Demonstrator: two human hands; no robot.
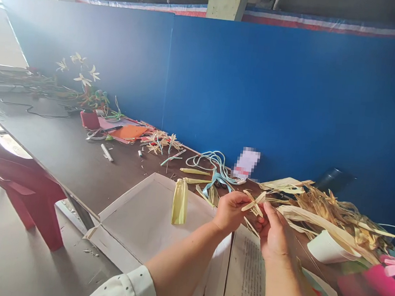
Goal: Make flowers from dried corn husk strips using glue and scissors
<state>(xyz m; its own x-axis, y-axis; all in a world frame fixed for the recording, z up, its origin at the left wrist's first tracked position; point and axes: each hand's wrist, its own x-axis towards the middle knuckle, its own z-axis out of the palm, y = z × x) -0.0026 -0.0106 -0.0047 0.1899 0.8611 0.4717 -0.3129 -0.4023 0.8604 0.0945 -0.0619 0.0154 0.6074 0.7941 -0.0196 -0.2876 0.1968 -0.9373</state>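
The dark worktop (70, 153) runs along a blue partition (260, 88). On it, going down in size, lie a flattened white box (141, 217), a heap of dried husk (335, 212), a printed page (247, 275), a white cup (328, 249) and a yellow husk bundle (179, 201).

Above the edge of the page, clear of the worktop, the left hand (229, 211) and the right hand (275, 234) meet on a small husk flower (254, 202). Each grip is closed on it. The left thumb and fingers pinch its near-left end, and the right fingertips press in from below and to the right.

The main risk seems to be the material. The dry strips look brittle, so too hard a pinch or a twist between the two hands could split a petal or pull the crossing apart. A slack grip could drop the piece into the loose husk, where it would be hard to pick out.

The flower's strips cross like an X. The longest pale one runs from lower left to upper right, its free tip pointing towards the husk heap and the partition.
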